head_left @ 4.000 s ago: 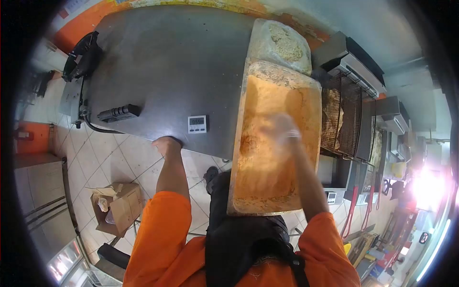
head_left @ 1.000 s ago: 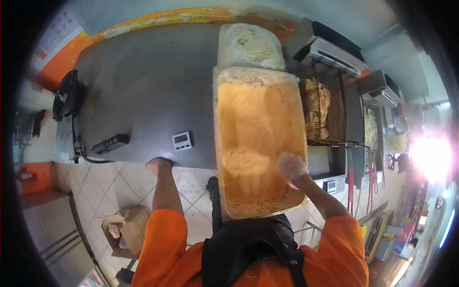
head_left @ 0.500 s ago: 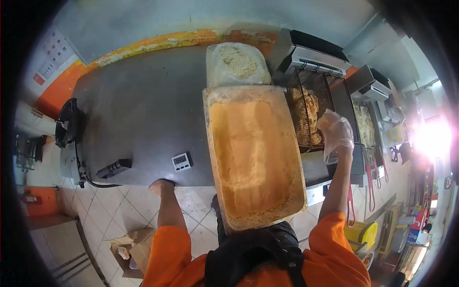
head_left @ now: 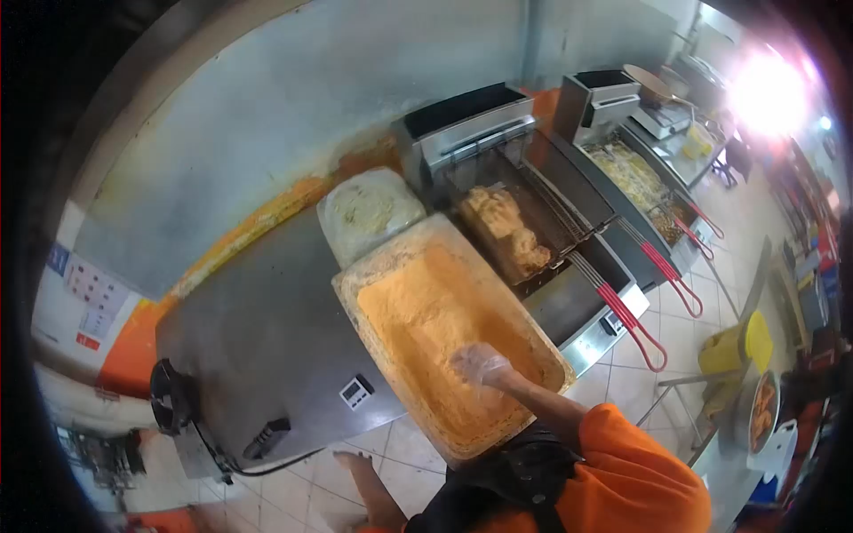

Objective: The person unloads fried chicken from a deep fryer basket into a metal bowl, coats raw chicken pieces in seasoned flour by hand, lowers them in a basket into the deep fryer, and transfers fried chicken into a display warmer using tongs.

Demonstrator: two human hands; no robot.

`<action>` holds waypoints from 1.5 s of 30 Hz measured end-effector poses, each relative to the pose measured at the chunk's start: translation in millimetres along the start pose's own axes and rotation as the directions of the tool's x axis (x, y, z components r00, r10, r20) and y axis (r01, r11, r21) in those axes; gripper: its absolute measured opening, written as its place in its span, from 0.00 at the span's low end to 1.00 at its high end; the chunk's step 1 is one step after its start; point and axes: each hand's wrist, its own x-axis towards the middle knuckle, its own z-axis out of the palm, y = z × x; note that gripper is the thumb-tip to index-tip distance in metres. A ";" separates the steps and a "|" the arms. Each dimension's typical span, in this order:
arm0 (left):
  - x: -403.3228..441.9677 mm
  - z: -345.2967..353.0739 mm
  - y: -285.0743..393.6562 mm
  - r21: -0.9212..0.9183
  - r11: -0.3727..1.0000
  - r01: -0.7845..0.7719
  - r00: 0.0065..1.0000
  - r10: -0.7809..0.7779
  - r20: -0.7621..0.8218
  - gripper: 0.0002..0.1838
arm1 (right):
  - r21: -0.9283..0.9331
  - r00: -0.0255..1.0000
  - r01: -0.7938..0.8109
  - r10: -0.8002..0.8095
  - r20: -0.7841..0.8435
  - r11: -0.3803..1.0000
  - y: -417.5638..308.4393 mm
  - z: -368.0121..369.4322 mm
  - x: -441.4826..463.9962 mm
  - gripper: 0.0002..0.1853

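My right hand (head_left: 482, 365), in a clear plastic glove, is low over the orange-tan powder in a long tub (head_left: 398, 384). Its fingers look spread and touch the powder, with nothing seen held. My left hand (head_left: 354, 460) is bare, just off the front edge of the metal table (head_left: 267, 355), its fingers loosely extended and empty. Behind the tub sits a clear bag of pale crumbs (head_left: 369, 213). Right of the tub, a wire basket (head_left: 555, 209) holds coated golden pieces (head_left: 505, 226).
On the table are a white timer (head_left: 356, 392) and a black device (head_left: 267, 438). A black fan-like object (head_left: 171, 395) is at the left end. Fryers with red-handled baskets (head_left: 629, 320) stand at the right, beyond them a yellow bucket (head_left: 724, 349) and a bowl of food (head_left: 762, 410).
The view has swung toward the fryers. My right hand has come back from beside the fryer basket into the tub's powder. My left hand has come off the table edge.
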 end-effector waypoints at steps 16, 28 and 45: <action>8.7 -117.3 -114.2 0.507 0.844 0.178 0.968 -0.242 0.064 0.39 | 0.841 0.876 0.324 0.473 -0.094 -0.434 108.9 -131.5 -205.4 0.25; -116.5 -19.0 -176.4 0.701 0.703 -0.124 0.976 -0.041 0.213 0.35 | 0.964 0.948 -0.249 0.181 0.261 -0.088 103.2 -211.2 -109.3 0.15; -215.1 -46.7 -256.7 0.756 0.621 -0.207 0.977 0.090 0.193 0.28 | 0.820 0.943 -0.292 -0.008 0.331 -0.492 95.2 -198.8 -133.3 0.10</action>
